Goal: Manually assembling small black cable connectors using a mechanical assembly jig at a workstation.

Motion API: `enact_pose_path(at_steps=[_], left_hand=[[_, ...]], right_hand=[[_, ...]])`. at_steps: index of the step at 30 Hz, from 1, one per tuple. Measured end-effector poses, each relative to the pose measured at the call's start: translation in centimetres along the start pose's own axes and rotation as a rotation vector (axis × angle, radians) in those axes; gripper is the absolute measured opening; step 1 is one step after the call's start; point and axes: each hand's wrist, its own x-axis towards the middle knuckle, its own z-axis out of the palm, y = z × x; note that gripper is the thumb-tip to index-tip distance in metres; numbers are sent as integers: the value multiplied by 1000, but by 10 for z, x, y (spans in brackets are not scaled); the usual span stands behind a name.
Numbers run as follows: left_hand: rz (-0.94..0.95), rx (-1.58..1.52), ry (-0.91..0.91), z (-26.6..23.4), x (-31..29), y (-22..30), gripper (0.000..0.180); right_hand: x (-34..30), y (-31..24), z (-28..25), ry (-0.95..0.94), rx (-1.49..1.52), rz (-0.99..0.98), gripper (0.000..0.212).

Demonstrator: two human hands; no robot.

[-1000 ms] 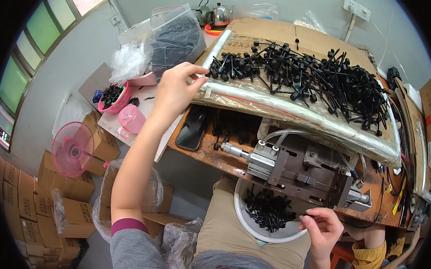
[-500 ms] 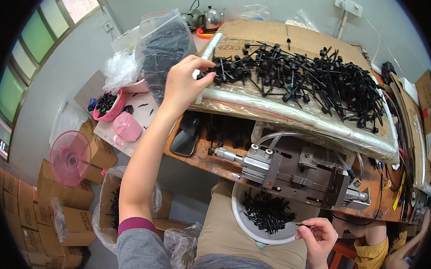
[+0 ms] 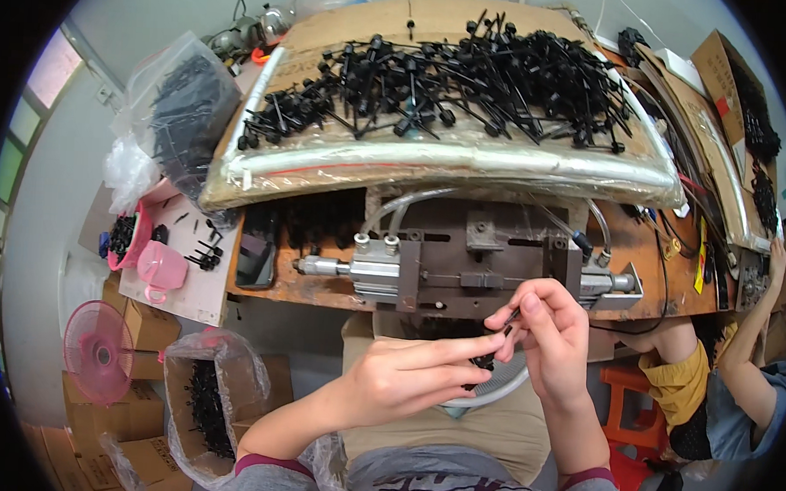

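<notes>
My two hands meet in front of the metal fixture (image 3: 478,275), above my lap. A pinch of my right hand (image 3: 551,340) holds a thin black rod-like piece (image 3: 512,320). Its lower end meets the fingertips of my left hand (image 3: 396,377), which are pressed together. Under the left fingers shows a black knobbed part (image 3: 483,363); whether it is gripped or lies in the basket behind I cannot tell. Below the hands, mostly hidden, is a white plastic basket (image 3: 502,392) on my lap. Black stemmed parts (image 3: 400,79) with round knobs lie heaped on a cardboard tray (image 3: 326,168) behind the fixture.
A phone (image 3: 256,259) lies left of the fixture. A pink mug (image 3: 162,269) and pink bowl (image 3: 130,238) stand on the side table. A lined carton (image 3: 251,388), a pink fan (image 3: 99,352) and boxes are lower left. Another person's arm (image 3: 751,349) is at the right.
My left hand has left the heap's left end and come down to my right hand. My right hand has risen from beside the basket. The view has turned to the right.
</notes>
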Motion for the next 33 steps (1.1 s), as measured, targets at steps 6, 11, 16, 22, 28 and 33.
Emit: enact_pose_path(at_steps=[6, 11, 16, 22, 28, 33], left_hand=[[-14, -16, 72, 22, -15, -5, 27], [11, -36, 66, 22, -17, -6, 24], [16, -43, 68, 23, -19, -7, 24], [19, -20, 57, 22, -20, -6, 22], [36, -4, 56, 21, -23, -6, 21], [10, -18, 65, 21, -22, -5, 21]], right_hand=[[-6, 16, -9, -20, 58, 23, 20], [-8, 18, -9, -1, 97, 12, 20], [-8, 19, -8, 9, 88, 14, 20], [-11, 20, -7, 16, -51, -47, 18], [-15, 16, -3, 13, -171, -105, 16], [-18, 19, -2, -14, -167, -126, 15]])
